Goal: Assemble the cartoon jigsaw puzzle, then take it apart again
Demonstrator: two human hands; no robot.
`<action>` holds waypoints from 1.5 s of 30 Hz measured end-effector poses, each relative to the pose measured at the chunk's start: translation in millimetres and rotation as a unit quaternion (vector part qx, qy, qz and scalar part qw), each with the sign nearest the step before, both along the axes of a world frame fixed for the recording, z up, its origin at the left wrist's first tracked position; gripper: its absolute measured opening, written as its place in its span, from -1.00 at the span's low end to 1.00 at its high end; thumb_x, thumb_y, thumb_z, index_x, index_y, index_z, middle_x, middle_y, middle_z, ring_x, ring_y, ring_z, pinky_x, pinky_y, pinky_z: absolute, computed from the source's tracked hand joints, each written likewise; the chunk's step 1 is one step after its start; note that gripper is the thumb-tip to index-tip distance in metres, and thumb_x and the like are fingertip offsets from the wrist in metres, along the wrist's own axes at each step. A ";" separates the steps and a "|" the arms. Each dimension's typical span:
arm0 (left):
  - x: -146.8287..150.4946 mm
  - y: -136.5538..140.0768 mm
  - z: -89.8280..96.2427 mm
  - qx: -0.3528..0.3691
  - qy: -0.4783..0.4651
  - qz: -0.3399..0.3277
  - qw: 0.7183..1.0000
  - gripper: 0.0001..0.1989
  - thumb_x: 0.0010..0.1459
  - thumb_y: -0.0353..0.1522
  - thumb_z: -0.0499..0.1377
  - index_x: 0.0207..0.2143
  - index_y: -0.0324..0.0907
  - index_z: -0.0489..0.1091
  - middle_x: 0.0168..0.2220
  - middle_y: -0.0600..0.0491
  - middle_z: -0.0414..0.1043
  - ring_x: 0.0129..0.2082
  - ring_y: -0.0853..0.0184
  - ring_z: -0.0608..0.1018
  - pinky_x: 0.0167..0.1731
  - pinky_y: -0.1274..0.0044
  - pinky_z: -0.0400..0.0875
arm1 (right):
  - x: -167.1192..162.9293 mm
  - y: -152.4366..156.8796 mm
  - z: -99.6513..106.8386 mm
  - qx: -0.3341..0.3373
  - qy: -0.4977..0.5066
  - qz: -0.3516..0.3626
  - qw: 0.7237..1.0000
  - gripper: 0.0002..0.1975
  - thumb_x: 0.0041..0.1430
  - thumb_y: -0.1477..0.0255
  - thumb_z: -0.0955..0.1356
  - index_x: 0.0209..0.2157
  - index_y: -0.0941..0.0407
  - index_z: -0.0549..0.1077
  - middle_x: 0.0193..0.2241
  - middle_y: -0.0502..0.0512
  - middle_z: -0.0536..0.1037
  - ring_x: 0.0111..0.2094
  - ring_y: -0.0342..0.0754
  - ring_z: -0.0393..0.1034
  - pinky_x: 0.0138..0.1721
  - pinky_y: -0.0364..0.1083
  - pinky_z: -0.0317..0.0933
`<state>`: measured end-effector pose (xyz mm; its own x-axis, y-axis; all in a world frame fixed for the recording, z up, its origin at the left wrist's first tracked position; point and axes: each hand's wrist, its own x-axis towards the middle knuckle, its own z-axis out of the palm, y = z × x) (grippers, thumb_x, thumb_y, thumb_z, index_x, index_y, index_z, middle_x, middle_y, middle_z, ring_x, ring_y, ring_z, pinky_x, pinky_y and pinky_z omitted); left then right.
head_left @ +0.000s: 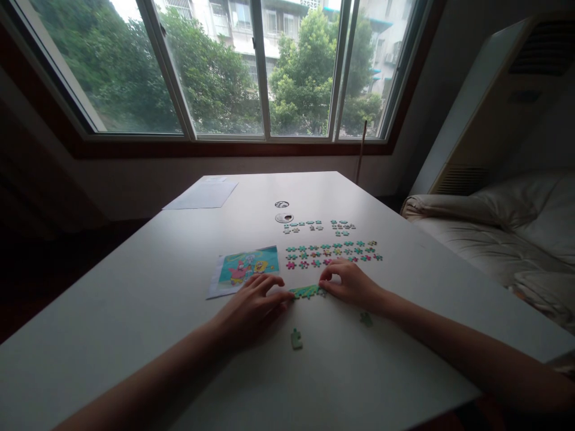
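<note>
A short strip of joined jigsaw pieces point(307, 292), green and teal, lies on the white table between my hands. My left hand point(258, 302) rests at its left end, thumb tip against the edge and the other fingers apart and curved. At the right end, my right hand point(350, 282) has thumb and index finger pinched together on a puzzle piece mostly hidden by the fingertips. One loose green puzzle piece point(296, 339) lies nearer to me, and another dark green piece point(365, 319) sits below my right wrist. A printed cartoon picture point(247, 263) lies beyond my left hand.
Rows of loose puzzle pieces point(332, 247) lie beyond my hands, with smaller groups point(302, 224) farther back. Two round holes point(284, 218) are near the table's middle. White paper point(202, 194) lies at the far left. A pale sofa point(471, 239) stands to the right.
</note>
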<state>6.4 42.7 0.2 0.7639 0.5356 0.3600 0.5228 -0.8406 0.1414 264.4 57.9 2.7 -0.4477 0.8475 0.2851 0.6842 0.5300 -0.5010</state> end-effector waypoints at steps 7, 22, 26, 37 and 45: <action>1.1 -0.3 -0.4 0.006 -0.009 0.002 1.000 -0.73 0.21 -0.44 -0.01 -0.09 -0.08 0.36 -0.12 -0.06 0.30 -0.14 0.20 0.36 -0.12 0.33 0.26 | -0.4 2.8 -2.2 0.008 -0.003 0.001 1.000 -0.93 0.04 0.43 0.35 -0.47 0.11 0.47 -0.45 0.04 0.46 -0.31 -0.07 0.30 -0.23 -0.10 0.14; -0.8 0.1 0.1 -0.015 0.008 0.001 1.000 -0.72 0.21 -0.45 0.00 -0.05 -0.08 0.32 -0.09 -0.07 0.27 -0.10 0.18 0.33 -0.10 0.29 0.23 | 22.9 9.7 10.1 -0.009 -0.006 0.064 0.998 -0.90 0.05 0.39 0.34 -0.36 0.11 0.46 -0.42 0.03 0.47 -0.34 -0.12 0.34 -0.28 -0.15 0.15; -0.8 -0.6 -0.4 -0.013 0.009 0.003 1.000 -0.73 0.22 -0.45 -0.02 -0.06 -0.09 0.33 -0.09 -0.08 0.27 -0.11 0.18 0.33 -0.11 0.29 0.23 | 25.9 9.3 10.8 -0.023 -0.033 0.099 0.994 -0.85 0.03 0.35 0.37 -0.34 0.11 0.48 -0.40 0.05 0.46 -0.31 -0.10 0.32 -0.29 -0.15 0.15; -0.8 1.1 -2.8 -0.003 -0.001 -0.002 1.000 -0.74 0.22 -0.44 -0.02 -0.07 -0.09 0.33 -0.10 -0.07 0.28 -0.12 0.19 0.34 -0.12 0.31 0.24 | 26.6 8.6 12.2 -0.026 -0.045 0.112 0.992 -0.88 0.03 0.43 0.37 -0.34 0.12 0.48 -0.39 0.05 0.47 -0.32 -0.10 0.31 -0.29 -0.15 0.14; -0.1 -0.1 -0.9 -0.008 0.002 0.002 1.000 -0.74 0.22 -0.43 -0.02 -0.07 -0.08 0.34 -0.10 -0.07 0.28 -0.12 0.19 0.35 -0.12 0.32 0.24 | 25.9 9.7 8.0 -0.007 -0.031 0.124 0.992 -0.84 0.07 0.39 0.35 -0.28 0.11 0.46 -0.38 0.06 0.46 -0.30 -0.10 0.31 -0.28 -0.15 0.17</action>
<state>6.3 42.7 -0.7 0.7627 0.5445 0.3490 0.5272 -0.8360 0.1521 290.3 67.6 10.7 -0.6593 0.7129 0.2389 0.5637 0.6789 -0.4704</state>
